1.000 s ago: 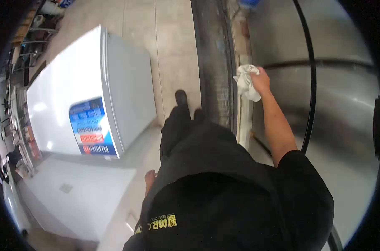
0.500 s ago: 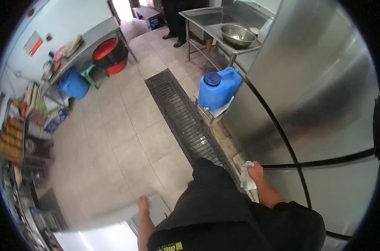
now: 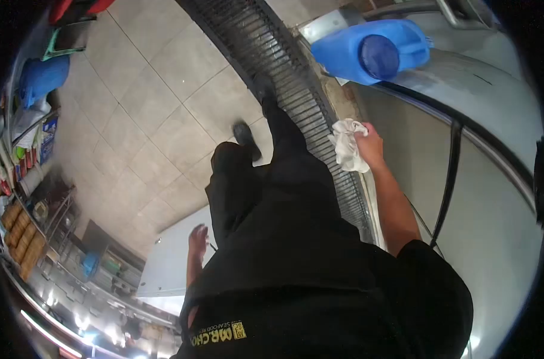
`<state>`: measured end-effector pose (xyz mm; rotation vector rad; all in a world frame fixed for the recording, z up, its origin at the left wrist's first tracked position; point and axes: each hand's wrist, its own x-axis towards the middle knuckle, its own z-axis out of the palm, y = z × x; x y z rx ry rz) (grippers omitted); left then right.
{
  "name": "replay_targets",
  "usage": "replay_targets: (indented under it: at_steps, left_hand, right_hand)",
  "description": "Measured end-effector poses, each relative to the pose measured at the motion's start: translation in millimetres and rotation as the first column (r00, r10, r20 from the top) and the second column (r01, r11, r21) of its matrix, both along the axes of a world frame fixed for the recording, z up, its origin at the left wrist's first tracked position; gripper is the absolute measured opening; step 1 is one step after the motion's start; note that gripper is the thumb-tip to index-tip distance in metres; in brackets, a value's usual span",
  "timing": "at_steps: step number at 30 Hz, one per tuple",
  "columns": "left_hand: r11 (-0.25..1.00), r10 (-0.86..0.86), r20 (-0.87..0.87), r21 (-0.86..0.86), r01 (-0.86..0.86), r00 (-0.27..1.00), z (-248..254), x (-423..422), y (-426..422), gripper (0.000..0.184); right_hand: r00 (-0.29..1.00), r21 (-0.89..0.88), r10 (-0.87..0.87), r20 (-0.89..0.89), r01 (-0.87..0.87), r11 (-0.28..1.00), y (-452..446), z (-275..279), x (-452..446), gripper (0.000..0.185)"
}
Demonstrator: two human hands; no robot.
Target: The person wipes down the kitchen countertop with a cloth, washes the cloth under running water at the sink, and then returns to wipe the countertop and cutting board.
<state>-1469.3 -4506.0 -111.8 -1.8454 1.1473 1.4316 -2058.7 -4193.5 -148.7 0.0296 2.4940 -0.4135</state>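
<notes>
My right hand (image 3: 371,145) is closed around a crumpled white cloth (image 3: 347,142), which hangs beside the floor drain grate (image 3: 296,90) and close to the steel cabinet doors (image 3: 427,131). At my left side hangs my left hand (image 3: 198,241), its fingers loosely bent and somewhat apart, with nothing seen in it. Behind that hand is a white cabinet or appliance (image 3: 173,254); whether the hand touches it I cannot tell.
A blue jerrycan (image 3: 344,51) stands on a small metal stand (image 3: 329,25) right of the grate. Tiled floor (image 3: 158,113) spreads ahead and left. A blue bin (image 3: 44,79) and crowded shelves (image 3: 29,239) line the left side.
I have moved forward along the grate, and the view tilts further down. The jerrycan is now nearer. The cloth stays in my right hand, and my left hand remains low at my side.
</notes>
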Motion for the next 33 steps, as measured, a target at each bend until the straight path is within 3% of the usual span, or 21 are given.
replay_targets:
  at_steps: [3, 6, 7, 8, 9, 10, 11, 13, 16, 17, 19, 21, 23, 25, 26, 27, 28, 29, 30, 32, 33]
  left_hand:
    - [0.997, -0.074, 0.023, -0.035, 0.075, 0.997, 11.5, 29.2, -9.0, 0.04]
    - [0.989, 0.039, 0.33, 0.119, -0.083, 0.943, 7.4, -5.2, -58.2, 0.032]
    - [0.923, 0.277, 0.169, 0.226, -0.311, 0.946, -23.1, 32.2, -94.5, 0.028]
    - [0.696, 0.511, 0.202, 0.474, -0.54, 0.836, -63.9, 81.0, -139.3, 0.024]
    - [0.941, 0.3, -0.056, 0.183, -0.286, 0.952, -40.8, 28.1, -158.3, 0.023]
    - [0.956, 0.252, -0.021, -0.148, -0.252, 0.968, -12.2, -68.4, -173.2, 0.029]
    - [0.929, 0.273, -0.121, -0.225, -0.295, 0.954, 0.9, -121.1, -195.1, 0.036]
    - [0.936, 0.128, -0.166, -0.305, -0.174, 0.978, -6.4, -171.0, -248.1, 0.043]
    - [0.929, -0.167, -0.259, -0.365, 0.064, 0.951, 3.1, -256.3, -304.3, 0.036]
    - [0.877, -0.336, -0.337, -0.451, 0.163, 0.88, -16.5, -265.0, -321.7, 0.031]
    - [0.813, -0.409, -0.33, -0.555, 0.175, 0.851, -65.5, -315.4, -351.5, 0.028]
    - [0.826, -0.482, -0.51, -0.537, 0.175, 0.712, -51.4, -418.1, -343.8, 0.037]
    - [0.906, -0.421, -0.665, -0.337, 0.255, 0.617, 13.8, -533.9, -314.6, 0.047]
    - [0.893, -0.388, -0.808, -0.211, 0.397, 0.443, 61.2, -633.0, -280.6, 0.063]
    - [0.898, -0.298, -0.879, -0.126, 0.421, 0.372, 94.9, -684.3, -264.1, 0.064]
    - [0.894, -0.201, -0.929, -0.046, 0.445, 0.31, 118.1, -727.0, -247.3, 0.067]
    - [0.923, -0.078, -0.957, 0.035, 0.383, 0.278, 115.9, -760.2, -239.2, 0.071]
    - [0.934, 0.049, -0.973, 0.124, 0.334, 0.225, 122.2, -809.8, -238.4, 0.075]
    - [0.965, 0.005, -0.957, 0.081, 0.251, 0.29, 127.4, -848.2, -241.5, 0.067]
    - [0.971, -0.137, -0.922, -0.052, 0.233, 0.363, 142.5, -924.3, -255.7, 0.052]
    - [0.936, -0.315, -0.896, -0.239, 0.26, 0.313, 135.8, -967.1, -264.5, 0.041]
  right_hand:
    - [0.993, 0.097, -0.011, 0.114, 0.0, 0.995, -2.7, -20.3, -12.5, 0.045]
    - [0.994, 0.25, -0.084, 0.062, 0.066, 0.966, 4.9, -11.7, 3.1, 0.041]
    - [0.995, 0.289, -0.087, 0.044, 0.07, 0.955, 19.2, -16.5, 11.6, 0.04]
    - [0.996, 0.288, -0.083, 0.032, 0.07, 0.955, 18.9, -2.9, 15.5, 0.04]
    - [0.992, 0.318, -0.093, 0.085, 0.061, 0.946, 14.9, 4.8, 21.5, 0.04]
    - [0.985, 0.339, -0.109, 0.131, 0.058, 0.939, 9.5, 10.5, 27.0, 0.04]
    - [0.99, 0.336, -0.104, 0.096, 0.066, 0.94, 2.6, 16.8, 29.0, 0.04]
    - [0.992, 0.318, -0.114, 0.056, 0.091, 0.944, -28.8, 39.6, 20.0, 0.04]
    - [0.999, 0.198, -0.033, -0.033, 0.039, 0.979, -94.6, 74.0, -3.2, 0.042]
    - [0.997, 0.117, -0.046, -0.063, 0.053, 0.992, -119.7, 83.9, -14.5, 0.042]
    - [0.98, -0.143, -0.099, -0.173, 0.074, 0.987, -161.0, 94.8, -41.6, 0.04]
    - [0.93, -0.432, -0.189, -0.315, 0.037, 0.901, -216.4, 120.9, -81.8, 0.039]
    - [0.945, -0.514, -0.252, -0.21, 0.113, 0.85, -284.8, 161.5, -127.4, 0.037]
    - [0.894, -0.692, -0.369, -0.254, 0.099, 0.715, -334.6, 148.5, -168.4, 0.039]
    - [0.882, -0.757, -0.389, -0.265, 0.059, 0.65, -359.0, 134.9, -195.3, 0.043]
    - [0.897, -0.869, -0.398, -0.192, 0.033, 0.493, -376.1, 133.6, -221.6, 0.045]
    - [0.914, -0.892, -0.378, -0.146, 0.043, 0.45, -393.0, 138.8, -243.2, 0.046]
    - [0.977, -0.887, -0.188, -0.103, -0.005, 0.462, -402.7, 156.7, -281.3, 0.046]
    - [0.979, -0.87, -0.074, -0.189, -0.132, 0.476, -409.3, 158.2, -320.9, 0.044]
    - [0.974, -0.788, 0.094, -0.208, -0.224, 0.574, -395.3, 221.3, -416.0, 0.043]
    - [0.974, -0.75, -0.028, -0.224, -0.154, 0.644, -385.1, 248.7, -469.9, 0.044]
